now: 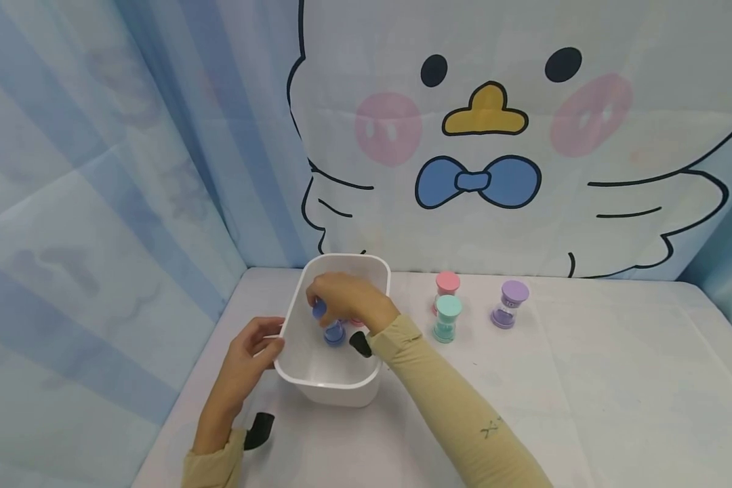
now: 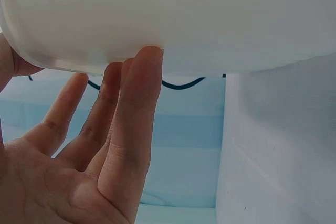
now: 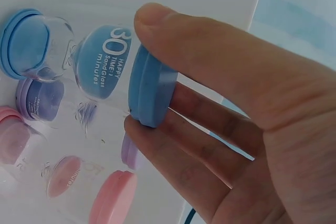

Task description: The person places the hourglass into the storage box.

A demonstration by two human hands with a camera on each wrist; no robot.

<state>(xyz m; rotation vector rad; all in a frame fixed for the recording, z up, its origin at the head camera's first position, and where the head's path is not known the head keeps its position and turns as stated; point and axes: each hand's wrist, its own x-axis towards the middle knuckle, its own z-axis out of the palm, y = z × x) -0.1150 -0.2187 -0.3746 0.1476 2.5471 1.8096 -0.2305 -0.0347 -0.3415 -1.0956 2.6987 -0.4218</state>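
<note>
Inside the white plastic bin, my right hand pinches a blue sand hourglass by its end cap, thumb on one side and fingers on the other. White print on its glass reads 30 minutes. Beside it in the bin, the right wrist view shows a purple hourglass and a pink hourglass. At the bin's left side, my left hand holds the rim, with its fingertips against the outer wall and the thumb at the edge.
Right of the bin, a pink hourglass, a mint-green hourglass and a purple hourglass stand on the white table. A printed cloth hangs behind the table, and a blue-striped cloth hangs at the left.
</note>
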